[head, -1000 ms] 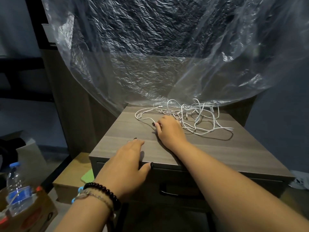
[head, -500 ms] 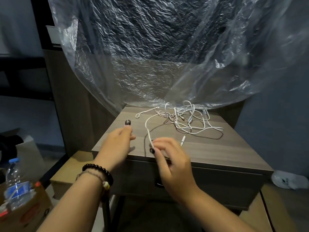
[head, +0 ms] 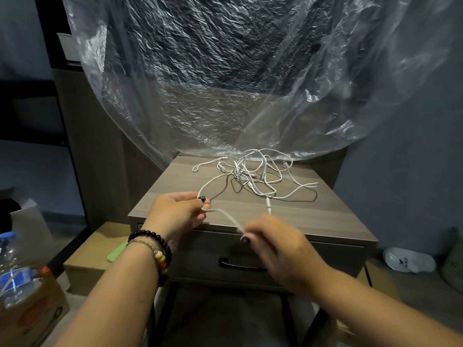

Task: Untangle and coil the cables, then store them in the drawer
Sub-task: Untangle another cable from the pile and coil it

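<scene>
left hand (head: 175,214) now pinches cable (head: 220,212) too | right hand (head: 275,242) grips its end | untangling begun | drawer (head: 325,256) closed

no legible text, labels or numbers

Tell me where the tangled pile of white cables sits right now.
In the head view, the tangled white cables lie on the far half of the nightstand top, just below the clear plastic sheet, beyond both hands.
</scene>
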A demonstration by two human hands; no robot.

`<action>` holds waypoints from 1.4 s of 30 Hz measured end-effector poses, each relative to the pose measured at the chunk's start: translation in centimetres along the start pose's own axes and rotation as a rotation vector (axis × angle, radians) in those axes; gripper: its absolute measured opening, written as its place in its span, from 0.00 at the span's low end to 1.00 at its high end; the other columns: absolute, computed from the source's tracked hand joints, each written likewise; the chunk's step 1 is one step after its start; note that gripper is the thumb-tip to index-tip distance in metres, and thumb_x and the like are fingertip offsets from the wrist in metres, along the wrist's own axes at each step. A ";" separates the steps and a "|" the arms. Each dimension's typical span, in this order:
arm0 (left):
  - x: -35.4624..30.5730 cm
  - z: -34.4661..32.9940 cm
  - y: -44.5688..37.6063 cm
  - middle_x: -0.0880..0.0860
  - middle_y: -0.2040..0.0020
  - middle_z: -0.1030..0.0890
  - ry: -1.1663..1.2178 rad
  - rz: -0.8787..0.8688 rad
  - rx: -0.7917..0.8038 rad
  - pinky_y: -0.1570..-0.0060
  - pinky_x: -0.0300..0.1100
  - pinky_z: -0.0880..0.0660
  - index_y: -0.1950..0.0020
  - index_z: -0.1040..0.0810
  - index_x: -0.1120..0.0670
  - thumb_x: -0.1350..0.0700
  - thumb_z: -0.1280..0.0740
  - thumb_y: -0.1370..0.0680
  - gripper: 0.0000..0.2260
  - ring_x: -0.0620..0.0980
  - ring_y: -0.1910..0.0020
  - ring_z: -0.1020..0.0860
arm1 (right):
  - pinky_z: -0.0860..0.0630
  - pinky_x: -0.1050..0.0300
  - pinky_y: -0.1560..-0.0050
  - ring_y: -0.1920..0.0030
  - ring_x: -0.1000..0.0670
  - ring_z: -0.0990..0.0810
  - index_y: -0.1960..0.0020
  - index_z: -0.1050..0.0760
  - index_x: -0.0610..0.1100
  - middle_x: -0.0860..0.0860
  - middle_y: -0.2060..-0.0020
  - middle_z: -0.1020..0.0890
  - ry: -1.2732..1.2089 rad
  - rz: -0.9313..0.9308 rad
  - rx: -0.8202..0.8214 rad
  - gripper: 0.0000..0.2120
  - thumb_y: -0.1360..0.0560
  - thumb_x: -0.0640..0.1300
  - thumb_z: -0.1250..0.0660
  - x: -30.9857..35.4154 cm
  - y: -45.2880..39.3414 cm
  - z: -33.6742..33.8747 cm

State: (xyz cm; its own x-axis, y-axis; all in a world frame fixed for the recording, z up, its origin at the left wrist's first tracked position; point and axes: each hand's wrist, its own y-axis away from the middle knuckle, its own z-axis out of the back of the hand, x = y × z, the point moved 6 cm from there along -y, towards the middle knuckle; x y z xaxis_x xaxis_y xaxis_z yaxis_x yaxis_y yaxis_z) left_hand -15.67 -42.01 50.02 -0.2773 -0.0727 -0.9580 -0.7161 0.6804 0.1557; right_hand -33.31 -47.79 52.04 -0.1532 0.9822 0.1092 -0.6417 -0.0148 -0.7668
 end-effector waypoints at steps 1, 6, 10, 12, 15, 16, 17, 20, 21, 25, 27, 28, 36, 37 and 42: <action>-0.1 0.2 -0.1 0.58 0.57 0.18 -0.003 -0.020 -0.027 0.68 0.32 0.23 0.43 0.23 0.64 0.71 0.34 0.25 0.12 0.47 0.62 0.21 | 0.28 0.61 0.62 0.64 0.58 0.26 0.48 0.25 0.43 0.56 0.63 0.24 -0.045 -0.114 -0.003 0.12 0.18 0.49 0.44 -1.2 -0.6 0.3; -0.7 1.0 0.2 0.55 0.59 0.17 0.042 -0.063 -0.104 0.64 0.35 0.25 0.52 0.20 0.58 0.70 0.34 0.26 0.09 0.46 0.64 0.23 | 0.33 0.51 0.67 0.72 0.53 0.31 0.44 0.29 0.52 0.52 0.73 0.28 -0.182 -0.567 0.060 0.11 0.23 0.54 0.44 -8.0 -4.0 -1.4; -1.0 0.7 0.7 0.54 0.57 0.15 -0.027 -0.093 -0.055 0.61 0.38 0.26 0.49 0.20 0.54 0.66 0.33 0.25 0.09 0.48 0.60 0.21 | 0.27 0.51 0.59 0.59 0.47 0.22 0.27 0.46 0.58 0.50 0.61 0.20 0.265 -0.538 0.421 0.29 0.25 0.53 0.39 -11.0 -6.0 -4.9; -1.1 0.5 0.9 0.53 0.56 0.15 -0.111 -0.119 0.005 0.61 0.38 0.25 0.48 0.19 0.51 0.63 0.31 0.25 0.09 0.47 0.57 0.19 | 0.26 0.50 0.54 0.49 0.41 0.21 0.25 0.48 0.57 0.45 0.50 0.19 0.413 -0.506 0.502 0.31 0.24 0.54 0.39 -12.1 -6.8 -7.0; -1.4 0.3 1.1 0.51 0.57 0.15 -0.194 -0.153 0.072 0.57 0.39 0.24 0.50 0.19 0.48 0.62 0.31 0.25 0.09 0.46 0.55 0.18 | 0.26 0.47 0.47 0.41 0.39 0.23 0.26 0.42 0.53 0.43 0.41 0.21 0.468 -0.551 0.534 0.25 0.22 0.54 0.42 -13.7 -8.0 -9.3; -1.6 0.4 1.1 0.50 0.58 0.15 -0.204 -0.162 0.077 0.56 0.40 0.24 0.50 0.19 0.48 0.62 0.31 0.25 0.09 0.45 0.54 0.18 | 0.26 0.47 0.47 0.41 0.39 0.24 0.28 0.38 0.52 0.42 0.40 0.22 0.458 -0.598 0.518 0.22 0.21 0.53 0.42 -14.5 -8.3 -9.7; -1.7 0.7 1.1 0.48 0.59 0.15 -0.207 -0.172 0.070 0.54 0.40 0.24 0.50 0.19 0.48 0.62 0.31 0.25 0.10 0.45 0.54 0.18 | 0.27 0.48 0.48 0.41 0.39 0.24 0.31 0.34 0.50 0.42 0.41 0.22 0.446 -0.640 0.494 0.18 0.20 0.52 0.43 -15.2 -8.6 -10.1; -2.3 1.9 0.7 0.47 0.61 0.15 -0.160 -0.199 0.025 0.50 0.42 0.23 0.50 0.19 0.48 0.63 0.32 0.24 0.10 0.44 0.54 0.18 | 0.30 0.50 0.52 0.45 0.37 0.23 0.41 0.27 0.46 0.41 0.45 0.21 0.423 -0.713 0.380 0.13 0.19 0.50 0.45 -17.1 -9.3 -10.7; -2.4 2.2 0.5 0.47 0.60 0.15 -0.141 -0.203 0.013 0.50 0.43 0.23 0.50 0.19 0.48 0.63 0.32 0.25 0.10 0.44 0.53 0.18 | 0.30 0.50 0.53 0.47 0.37 0.23 0.45 0.26 0.45 0.40 0.46 0.20 0.404 -0.725 0.328 0.13 0.19 0.50 0.46 -17.7 -9.8 -10.6; -2.4 3.1 -0.4 0.49 0.56 0.15 -0.085 -0.176 -0.005 0.55 0.41 0.21 0.45 0.21 0.51 0.64 0.32 0.25 0.12 0.46 0.53 0.18 | 0.29 0.51 0.58 0.56 0.40 0.24 0.57 0.28 0.44 0.41 0.53 0.21 0.338 -0.750 0.251 0.14 0.19 0.49 0.47 -20.4 -14.0 -8.9; -2.0 3.4 -0.8 0.49 0.51 0.16 -0.087 -0.150 0.006 0.58 0.39 0.20 0.42 0.24 0.51 0.65 0.32 0.25 0.14 0.48 0.55 0.19 | 0.31 0.52 0.58 0.57 0.41 0.25 0.55 0.24 0.43 0.41 0.54 0.20 0.283 -0.766 0.231 0.16 0.18 0.49 0.47 -21.4 -17.4 -6.8; -1.8 3.4 -1.0 0.49 0.49 0.16 -0.101 -0.132 0.017 0.58 0.39 0.20 0.41 0.25 0.51 0.65 0.32 0.25 0.15 0.48 0.55 0.19 | 0.31 0.54 0.59 0.57 0.42 0.24 0.53 0.22 0.43 0.42 0.55 0.20 0.237 -0.764 0.207 0.16 0.18 0.47 0.46 -21.6 -19.1 -5.4; -0.3 1.2 -1.9 0.53 0.56 0.14 -0.116 0.021 0.154 0.65 0.37 0.22 0.42 0.24 0.55 0.69 0.33 0.25 0.15 0.51 0.54 0.17 | 0.31 0.57 0.64 0.67 0.51 0.27 0.56 0.19 0.45 0.50 0.67 0.23 0.121 -0.615 0.028 0.15 0.20 0.44 0.44 -20.6 -29.0 4.6; -0.3 0.8 -1.9 0.53 0.56 0.14 -0.115 0.022 0.167 0.65 0.37 0.22 0.42 0.24 0.56 0.70 0.34 0.26 0.15 0.51 0.54 0.16 | 0.31 0.56 0.65 0.68 0.52 0.28 0.55 0.19 0.45 0.51 0.68 0.23 0.136 -0.587 0.027 0.15 0.20 0.44 0.44 -20.1 -29.5 5.6; -0.1 -0.9 -2.2 0.53 0.57 0.14 -0.134 0.008 0.194 0.51 0.46 0.22 0.43 0.23 0.56 0.66 0.35 0.23 0.11 0.52 0.53 0.16 | 0.27 0.49 0.60 0.63 0.47 0.24 0.57 0.22 0.46 0.48 0.64 0.20 0.280 -0.434 -0.036 0.16 0.20 0.49 0.45 -17.4 -30.8 10.1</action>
State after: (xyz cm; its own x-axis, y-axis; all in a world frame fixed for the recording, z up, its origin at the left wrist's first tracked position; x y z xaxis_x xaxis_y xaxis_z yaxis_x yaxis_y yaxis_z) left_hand -14.59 -44.18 50.00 -0.1861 0.0220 -0.9823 -0.5739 0.8090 0.1269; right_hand -18.46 -66.29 80.10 0.3317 0.9089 0.2529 -0.5741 0.4072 -0.7104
